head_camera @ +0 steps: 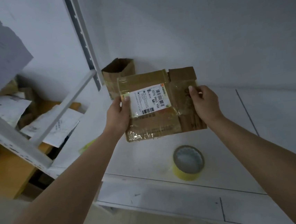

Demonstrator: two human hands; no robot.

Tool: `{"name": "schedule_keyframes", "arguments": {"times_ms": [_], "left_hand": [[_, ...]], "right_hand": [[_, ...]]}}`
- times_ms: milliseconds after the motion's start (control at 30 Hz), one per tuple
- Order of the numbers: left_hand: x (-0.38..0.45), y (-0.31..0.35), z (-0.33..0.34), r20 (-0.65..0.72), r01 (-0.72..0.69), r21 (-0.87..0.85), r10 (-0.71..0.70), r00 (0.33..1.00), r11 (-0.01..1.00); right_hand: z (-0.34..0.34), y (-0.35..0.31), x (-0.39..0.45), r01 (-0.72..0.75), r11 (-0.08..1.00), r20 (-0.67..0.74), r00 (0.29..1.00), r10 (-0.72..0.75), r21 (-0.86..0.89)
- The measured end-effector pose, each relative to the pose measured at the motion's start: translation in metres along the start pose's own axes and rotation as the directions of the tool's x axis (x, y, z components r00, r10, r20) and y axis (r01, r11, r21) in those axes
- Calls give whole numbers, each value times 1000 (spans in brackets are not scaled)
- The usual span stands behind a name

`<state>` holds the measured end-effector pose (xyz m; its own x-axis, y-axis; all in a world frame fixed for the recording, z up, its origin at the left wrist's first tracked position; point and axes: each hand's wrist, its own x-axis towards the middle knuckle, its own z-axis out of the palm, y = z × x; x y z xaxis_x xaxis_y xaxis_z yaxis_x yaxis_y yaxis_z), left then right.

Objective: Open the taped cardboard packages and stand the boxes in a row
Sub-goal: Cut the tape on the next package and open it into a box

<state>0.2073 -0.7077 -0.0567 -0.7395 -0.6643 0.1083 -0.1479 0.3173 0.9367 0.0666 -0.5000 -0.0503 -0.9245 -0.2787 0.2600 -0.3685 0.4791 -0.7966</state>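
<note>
Head view: both hands' fingers clamp a flat, tape-wrapped cardboard package [158, 104] bearing a white label [149, 100].

Both hands up on the flattened cardboard package [158, 104], held above the white desk [245, 138]: left hand [118, 113] grips its left edge beside the shipping label [148, 99], right hand [205, 102] pinches the right edge. An opened box [119, 75] stands behind by the wall. A tape roll [189, 162] sits below.

tape roll [188, 162] on table [247, 66] below package [161, 103]
</note>
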Motion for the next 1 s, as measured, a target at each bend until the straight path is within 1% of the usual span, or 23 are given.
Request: {"name": "schedule_keyframes", "arguments": {"times_ms": [100,167,233,300,367,433,567,633,667,733,767,900,1000], "left_hand": [[24,-13,-24,62,-14,-23,15,998,1000],[37,-20,-44,139,-61,-10,62,988,998],[49,-29,-65,218,-110,3,106,970,994],[61,-38,-83,277,-134,-18,134,951,991],[71,-42,-97,332,-88,-96,115,936,992],[77,-43,-103,398,4,-188,73,915,982],[77,-43,-109,459,152,-291,-2,889,945],[76,-44,-111,481,235,-355,-39,876,905],[73,-44,-112,499,277,-369,-62,864,887],[66,-47,-111,541,339,-358,-103,835,870],[62,-49,-110,559,361,-351,-116,821,864],[54,-51,-110,594,423,-412,-114,796,807],[48,-53,-108,602,426,-433,-97,792,794]], "right_hand": [[26,-14,-1,-20,999,-52,998,21,25],[45,-23,-8,-44,998,-105,993,49,45],[66,-31,-22,-97,993,-160,981,107,65],[86,-40,-39,-147,987,-202,966,159,72],[102,-49,-57,-200,977,-244,947,211,71],[113,-58,-71,-253,965,-277,925,261,66],[120,-71,-90,-328,941,-317,887,335,77],[122,-74,-98,-340,928,-311,875,371,153],[124,-76,-101,-332,915,-295,873,390,227],[127,-78,-108,-331,863,-237,867,438,382],[129,-80,-111,-342,837,-209,863,460,428],[135,-90,-121,-348,779,-139,866,480,522],[135,-95,-128,-364,740,-88,866,493,566]]}}
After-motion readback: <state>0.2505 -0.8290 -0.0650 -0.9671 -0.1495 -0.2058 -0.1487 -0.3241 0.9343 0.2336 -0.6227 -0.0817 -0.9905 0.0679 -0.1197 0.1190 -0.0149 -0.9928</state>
